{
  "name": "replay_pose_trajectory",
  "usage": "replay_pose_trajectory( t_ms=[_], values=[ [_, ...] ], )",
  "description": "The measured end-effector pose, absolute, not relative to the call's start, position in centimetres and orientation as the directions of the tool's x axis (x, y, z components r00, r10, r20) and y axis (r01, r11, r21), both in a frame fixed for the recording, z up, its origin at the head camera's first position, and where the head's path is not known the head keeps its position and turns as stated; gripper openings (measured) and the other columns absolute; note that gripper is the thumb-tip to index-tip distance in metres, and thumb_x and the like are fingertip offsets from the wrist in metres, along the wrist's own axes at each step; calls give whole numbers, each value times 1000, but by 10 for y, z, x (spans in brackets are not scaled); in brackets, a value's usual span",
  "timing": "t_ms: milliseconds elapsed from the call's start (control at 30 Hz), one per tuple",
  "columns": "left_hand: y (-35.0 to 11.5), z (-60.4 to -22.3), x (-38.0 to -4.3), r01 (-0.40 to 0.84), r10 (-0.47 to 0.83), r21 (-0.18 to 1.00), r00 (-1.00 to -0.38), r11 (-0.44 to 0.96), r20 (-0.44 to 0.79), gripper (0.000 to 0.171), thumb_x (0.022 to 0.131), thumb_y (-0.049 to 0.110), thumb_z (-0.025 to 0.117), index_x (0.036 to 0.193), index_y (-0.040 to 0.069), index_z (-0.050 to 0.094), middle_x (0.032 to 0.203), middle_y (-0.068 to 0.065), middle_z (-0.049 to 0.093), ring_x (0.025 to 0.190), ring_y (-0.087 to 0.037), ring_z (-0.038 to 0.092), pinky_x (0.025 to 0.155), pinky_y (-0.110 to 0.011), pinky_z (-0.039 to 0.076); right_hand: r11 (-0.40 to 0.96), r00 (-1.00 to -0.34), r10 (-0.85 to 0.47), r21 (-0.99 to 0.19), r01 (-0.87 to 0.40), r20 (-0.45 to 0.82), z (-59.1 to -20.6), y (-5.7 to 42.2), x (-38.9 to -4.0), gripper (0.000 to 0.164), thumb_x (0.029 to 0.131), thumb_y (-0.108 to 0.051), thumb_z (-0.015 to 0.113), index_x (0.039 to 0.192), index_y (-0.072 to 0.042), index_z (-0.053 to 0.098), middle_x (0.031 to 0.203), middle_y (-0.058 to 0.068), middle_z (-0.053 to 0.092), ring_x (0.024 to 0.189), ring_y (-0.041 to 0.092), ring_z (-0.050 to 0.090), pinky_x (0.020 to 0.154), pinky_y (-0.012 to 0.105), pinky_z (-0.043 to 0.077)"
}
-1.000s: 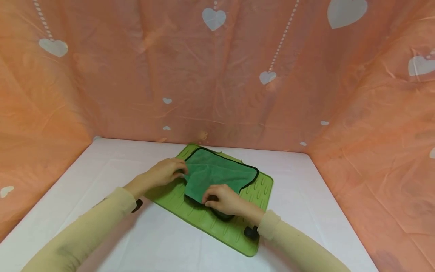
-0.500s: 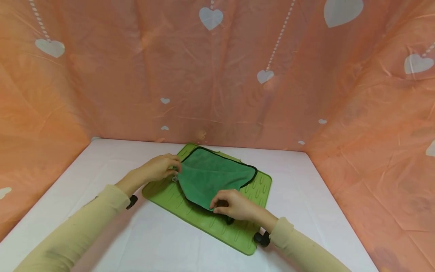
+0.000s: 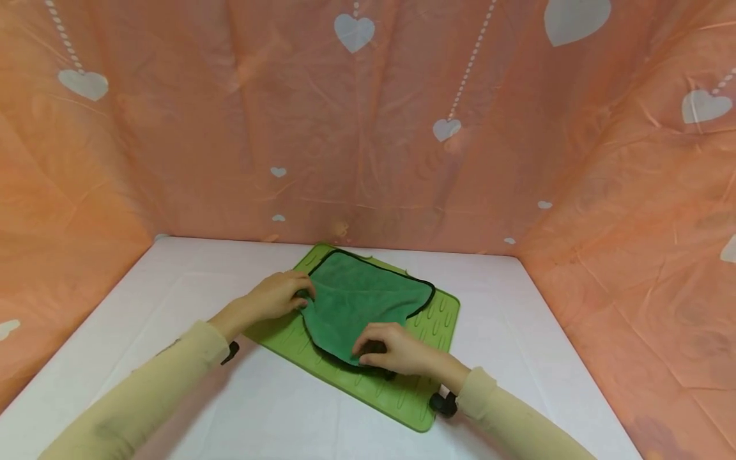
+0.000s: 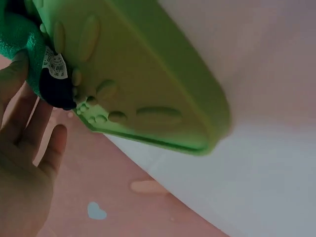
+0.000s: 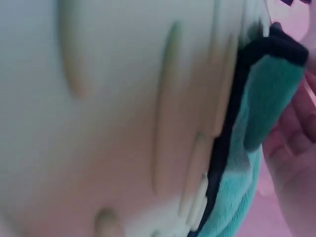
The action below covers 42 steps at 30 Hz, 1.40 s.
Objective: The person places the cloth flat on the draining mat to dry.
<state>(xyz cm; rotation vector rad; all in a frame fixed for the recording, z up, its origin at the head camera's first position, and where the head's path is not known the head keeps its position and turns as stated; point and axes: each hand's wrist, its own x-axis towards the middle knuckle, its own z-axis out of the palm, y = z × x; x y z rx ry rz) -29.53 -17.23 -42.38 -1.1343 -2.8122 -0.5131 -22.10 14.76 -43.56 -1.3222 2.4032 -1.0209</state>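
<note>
A green cloth [image 3: 356,300] with a dark border lies spread over a green ridged mat [image 3: 397,402]. My left hand [image 3: 280,295] pinches the cloth's left corner. In the left wrist view a white label [image 4: 54,64] shows on that corner, close to the thumb. Toward the near side, my right hand [image 3: 397,348] holds the cloth's near edge between thumb and fingers. The right wrist view shows that part of the cloth [image 5: 274,94] folded over beside the fingers [image 5: 301,118], a little raised from the mat. What lies under the cloth is hidden.
The mat sits askew on a white-covered table [image 3: 253,409]. Orange curtains [image 3: 230,128] with pale hearts stand behind and at both sides. A black wrist device [image 3: 444,404] hangs below the right wrist, another [image 3: 231,352] below the left.
The near flap of the cloth has been unfolded and drawn toward the near right by my right hand. My left hand shifted left, then slightly back right, keeping its corner.
</note>
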Motion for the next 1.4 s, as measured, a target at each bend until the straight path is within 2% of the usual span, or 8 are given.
replay_pose_trajectory(
  t_ms=[133,267,433,567,767,1000,1200,1400],
  values=[
    [-182,-424,-294,617,578,343,-786,709,218,23,95,17,79,116,10,73,116,-6,66,97,-25,67,81,-44,57,343,-628,-740,-669,-660,241,-430,160,-222,14,100,-12,72,114,-7,74,109,2,70,96,9,64,80,30,57],
    [-193,-426,-294,535,499,437,-842,724,203,27,98,18,76,121,5,70,114,-9,64,96,-23,65,78,-42,56,415,-696,-659,-634,-652,284,-426,174,-225,12,98,-8,73,110,-5,74,105,3,70,93,12,65,76,30,56],
    [-201,-425,-294,430,461,608,-880,667,117,34,101,16,71,126,-6,64,117,-19,66,99,-28,66,79,-41,57,521,-771,-591,-618,-588,236,-425,191,-229,10,97,-7,74,106,-4,74,100,3,68,88,13,65,73,27,56],
    [-202,-428,-296,345,464,700,-885,625,22,41,103,20,68,132,-8,59,119,-22,66,106,-34,67,77,-38,58,592,-804,-573,-599,-539,157,-427,198,-232,13,97,-14,75,106,-4,74,95,0,69,84,9,65,73,27,56],
    [-196,-435,-297,316,471,716,-882,622,-21,40,102,20,70,132,-5,59,115,-18,66,104,-30,66,78,-38,57,659,-800,-591,-514,-550,98,-433,198,-235,19,96,-23,77,106,-7,75,85,-6,66,75,2,57,66,24,50],
    [-188,-438,-296,340,475,718,-880,607,15,37,101,14,71,131,-5,59,98,-9,61,86,-19,57,72,-32,50,723,-829,-552,-442,-531,95,-437,189,-233,16,91,-19,82,103,-10,75,86,-4,67,79,10,61,70,29,52],
    [-186,-439,-293,320,449,738,-893,594,26,34,102,14,69,131,-2,60,99,-9,58,86,-20,57,71,-32,50,741,-853,-517,-461,-488,71,-436,180,-229,14,90,-12,82,103,-10,75,86,-2,71,77,14,66,66,28,53],
    [-186,-429,-289,314,437,788,-897,529,65,35,104,14,65,133,-5,59,101,-11,58,90,-21,58,76,-34,52,705,-857,-510,-538,-462,68,-436,182,-227,13,91,-8,79,104,-9,75,84,-4,70,73,7,61,63,26,50]
  ],
)
